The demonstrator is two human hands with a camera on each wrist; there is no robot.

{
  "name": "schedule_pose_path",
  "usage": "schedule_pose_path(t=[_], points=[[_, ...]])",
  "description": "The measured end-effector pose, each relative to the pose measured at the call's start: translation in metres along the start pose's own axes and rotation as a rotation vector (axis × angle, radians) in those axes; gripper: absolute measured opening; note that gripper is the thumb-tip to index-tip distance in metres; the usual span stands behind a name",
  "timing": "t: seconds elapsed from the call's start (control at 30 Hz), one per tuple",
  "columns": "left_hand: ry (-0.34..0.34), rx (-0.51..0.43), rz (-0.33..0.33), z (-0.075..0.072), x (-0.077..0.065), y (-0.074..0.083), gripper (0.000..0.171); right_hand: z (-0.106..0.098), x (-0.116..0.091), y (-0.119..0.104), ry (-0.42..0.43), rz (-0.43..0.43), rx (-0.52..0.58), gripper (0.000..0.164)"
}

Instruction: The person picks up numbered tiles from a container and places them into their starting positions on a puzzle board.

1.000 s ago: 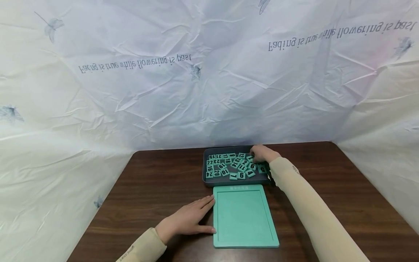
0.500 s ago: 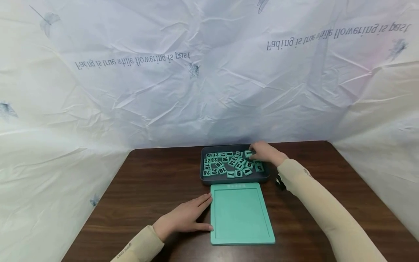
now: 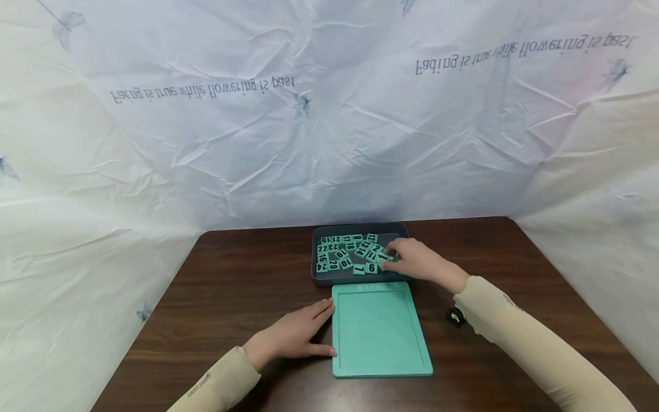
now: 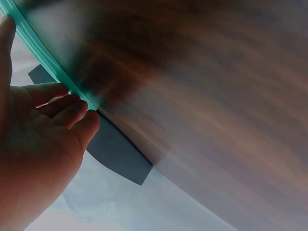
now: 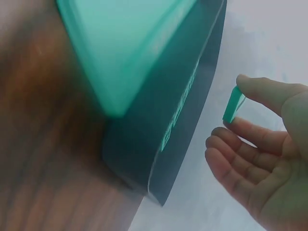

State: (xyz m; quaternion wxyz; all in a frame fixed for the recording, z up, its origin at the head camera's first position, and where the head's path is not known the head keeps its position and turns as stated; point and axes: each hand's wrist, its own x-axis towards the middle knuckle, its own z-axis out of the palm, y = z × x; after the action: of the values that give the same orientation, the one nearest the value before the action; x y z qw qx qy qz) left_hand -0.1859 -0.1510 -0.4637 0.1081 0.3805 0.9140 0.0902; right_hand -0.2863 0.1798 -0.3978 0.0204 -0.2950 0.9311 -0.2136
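Beyond the green board (image 3: 381,335), a green tile (image 5: 233,105) is pinched by the fingers of the right hand (image 3: 419,260). The board's left side is touched by the left hand (image 3: 290,335), fingers loosely extended. Just past the board, numbered tiles (image 3: 346,263) are held in a dark tray (image 3: 332,279).

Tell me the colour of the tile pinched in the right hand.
Green; the tile shows best in the right wrist view.

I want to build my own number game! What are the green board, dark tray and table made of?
The green board looks like smooth, matte plastic: even colour and a moulded-looking rim. The dark tray seems smooth and dull, perhaps plastic; its thin walls could be metal. The table has brown wood grain and a soft shine, so maybe varnished wood or laminate.
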Motion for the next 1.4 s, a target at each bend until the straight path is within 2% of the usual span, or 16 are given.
schedule_pose_path(t=[0.2, 0.4, 0.5, 0.63, 0.77, 0.97, 1.07, 1.23, 1.4], points=[[-0.008, 0.014, -0.004, 0.002, 0.007, 0.006, 0.096, 0.018, -0.024, -0.017, -0.006, 0.053, 0.021, 0.031], [-0.016, 0.044, -0.008, 0.0, 0.018, 0.013, 0.096, 0.039, -0.037, -0.024, -0.031, 0.104, 0.004, 0.027], [-0.01, 0.051, -0.003, -0.002, 0.024, 0.016, 0.096, 0.049, -0.042, -0.026, -0.043, 0.137, -0.036, 0.031], [-0.01, 0.062, 0.002, -0.003, 0.029, 0.019, 0.095, 0.058, -0.049, -0.028, -0.05, 0.148, -0.101, 0.027], [-0.016, 0.072, 0.002, -0.002, 0.031, 0.022, 0.095, 0.06, -0.054, -0.031, -0.052, 0.145, -0.124, 0.028], [-0.025, 0.064, 0.0, -0.001, 0.032, 0.025, 0.095, 0.056, -0.06, -0.03, -0.1, 0.165, -0.09, 0.034], [-0.027, 0.059, -0.003, -0.001, 0.031, 0.025, 0.095, 0.056, -0.06, -0.029, -0.099, 0.14, -0.063, 0.027], [-0.025, 0.067, -0.006, -0.001, 0.032, 0.024, 0.095, 0.059, -0.058, -0.028, -0.049, 0.063, -0.049, 0.011], [-0.027, 0.077, -0.003, 0.0, 0.032, 0.024, 0.095, 0.062, -0.052, -0.033, -0.039, 0.067, -0.022, 0.011]])
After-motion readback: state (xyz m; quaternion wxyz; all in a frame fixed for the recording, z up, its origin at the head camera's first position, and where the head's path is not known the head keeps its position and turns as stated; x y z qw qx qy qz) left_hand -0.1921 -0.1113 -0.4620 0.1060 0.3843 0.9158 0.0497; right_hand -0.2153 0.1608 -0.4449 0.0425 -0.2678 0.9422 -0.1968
